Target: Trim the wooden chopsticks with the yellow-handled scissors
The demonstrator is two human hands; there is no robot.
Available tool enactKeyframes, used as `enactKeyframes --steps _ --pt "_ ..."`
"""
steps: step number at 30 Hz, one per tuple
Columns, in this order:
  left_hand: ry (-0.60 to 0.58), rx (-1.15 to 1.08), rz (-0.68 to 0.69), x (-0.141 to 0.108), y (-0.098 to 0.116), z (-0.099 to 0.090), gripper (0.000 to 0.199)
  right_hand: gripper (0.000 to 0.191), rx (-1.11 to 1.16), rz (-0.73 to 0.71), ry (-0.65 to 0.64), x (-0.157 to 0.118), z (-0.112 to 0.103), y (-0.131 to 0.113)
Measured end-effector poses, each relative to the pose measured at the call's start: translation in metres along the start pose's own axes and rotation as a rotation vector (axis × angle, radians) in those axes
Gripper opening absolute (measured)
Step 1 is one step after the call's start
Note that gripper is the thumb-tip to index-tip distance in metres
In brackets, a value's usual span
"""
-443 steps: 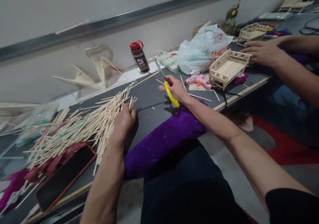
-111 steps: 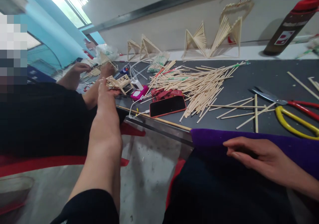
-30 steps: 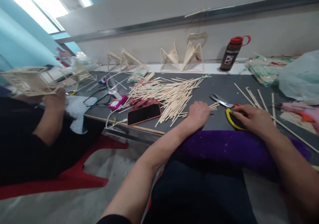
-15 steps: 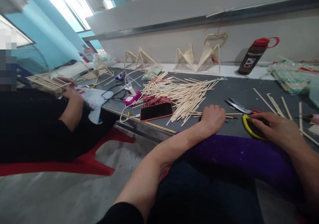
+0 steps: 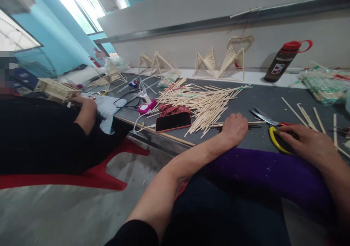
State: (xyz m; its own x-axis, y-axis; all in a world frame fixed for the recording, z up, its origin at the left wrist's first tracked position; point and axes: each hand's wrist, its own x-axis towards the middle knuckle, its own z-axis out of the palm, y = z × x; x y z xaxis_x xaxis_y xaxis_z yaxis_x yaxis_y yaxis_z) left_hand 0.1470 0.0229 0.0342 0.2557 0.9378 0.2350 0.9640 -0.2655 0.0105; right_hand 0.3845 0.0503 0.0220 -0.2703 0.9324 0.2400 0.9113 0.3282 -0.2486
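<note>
My left hand (image 5: pixel 234 128) is closed around a few thin wooden sticks (image 5: pixel 216 124), palm down at the table's front edge. The sticks poke out on both sides of the fist, their right ends just under the scissors' blades. In my right hand (image 5: pixel 307 138) are the scissors (image 5: pixel 265 118), with metal blades parted and pointing left, and red and yellow handles. My fingers lie over the handles, partly hiding them. A large loose pile of wooden sticks (image 5: pixel 205 104) spreads behind and left of my left hand. Purple cloth (image 5: pixel 262 166) covers my lap.
A phone (image 5: pixel 173 122) on a white cable lies at the front edge, beside a magenta box (image 5: pixel 147 107). A dark bottle (image 5: pixel 281 62) with a red lid and stick models (image 5: pixel 205 63) stand along the wall. Another person (image 5: pixel 46 136) works at left with a stick frame (image 5: pixel 54 88).
The view has shifted slightly, so most things sit a little further right. Both hands keep their hold, and the scissors' blades remain parted. The person at left has moved a hand slightly.
</note>
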Motion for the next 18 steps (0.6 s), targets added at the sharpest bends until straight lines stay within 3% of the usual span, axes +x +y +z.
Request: enactKeyframes --steps 3,6,9,12,15,18 --pt "0.028 -0.035 -0.044 0.006 -0.008 -0.002 0.033 0.030 -0.011 -0.009 -0.023 0.000 -0.002 -0.001" --pt "0.073 -0.210 -0.047 0.018 -0.015 -0.013 0.036 0.035 0.010 0.032 -0.046 0.002 -0.002 0.001" --pt "0.235 -0.576 -0.018 0.038 -0.015 -0.022 0.035 0.045 0.046 0.053 -0.027 0.004 -0.001 0.003" --pt "0.365 -0.997 -0.020 0.061 -0.007 -0.020 0.033 0.052 0.046 0.070 -0.038 0.004 -0.002 0.003" --pt "0.309 -1.246 -0.049 0.070 -0.003 -0.006 0.029 0.051 0.030 0.092 -0.074 0.005 -0.003 0.003" --pt "0.091 -1.252 -0.029 0.063 -0.009 0.008 0.024 0.045 0.047 0.063 -0.078 0.006 0.000 0.006"
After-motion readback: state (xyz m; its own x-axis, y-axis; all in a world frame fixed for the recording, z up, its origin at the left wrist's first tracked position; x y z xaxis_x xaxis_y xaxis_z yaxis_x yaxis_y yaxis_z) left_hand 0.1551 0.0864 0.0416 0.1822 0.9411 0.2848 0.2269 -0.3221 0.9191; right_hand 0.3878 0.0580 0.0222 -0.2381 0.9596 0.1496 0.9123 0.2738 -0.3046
